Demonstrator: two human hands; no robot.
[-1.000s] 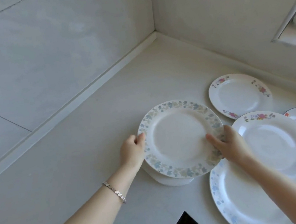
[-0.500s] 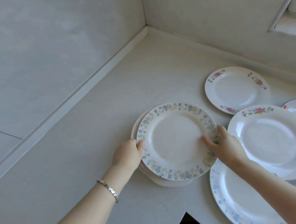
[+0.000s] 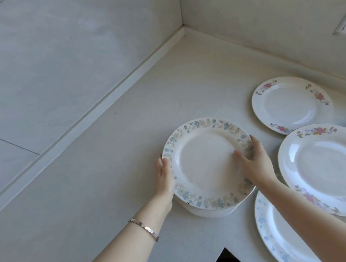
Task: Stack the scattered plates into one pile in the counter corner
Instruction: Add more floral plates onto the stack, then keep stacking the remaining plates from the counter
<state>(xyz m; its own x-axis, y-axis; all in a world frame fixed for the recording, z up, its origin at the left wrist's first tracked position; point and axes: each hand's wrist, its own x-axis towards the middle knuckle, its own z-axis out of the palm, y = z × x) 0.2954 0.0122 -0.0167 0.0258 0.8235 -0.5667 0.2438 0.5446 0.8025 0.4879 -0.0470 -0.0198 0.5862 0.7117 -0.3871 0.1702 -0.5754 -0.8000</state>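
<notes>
Both hands [image 3: 209,168] grip the leaf-rimmed plate [image 3: 206,161], floral plates [image 3: 332,169] crowding right.

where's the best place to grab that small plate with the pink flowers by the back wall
Take the small pink-flowered plate by its raised rim on the near-left edge, coming from the open counter side. It lies flat, so probably slip fingertips under that lip; its near-right edge sits close to the larger floral plate.

Blue-leaf plate [image 3: 206,161] now centred over plain plate [image 3: 212,212] beneath, right hand [image 3: 254,161] thumb slid further inward across its rim, left hand [image 3: 165,177] fingers flattened alongside.
</notes>
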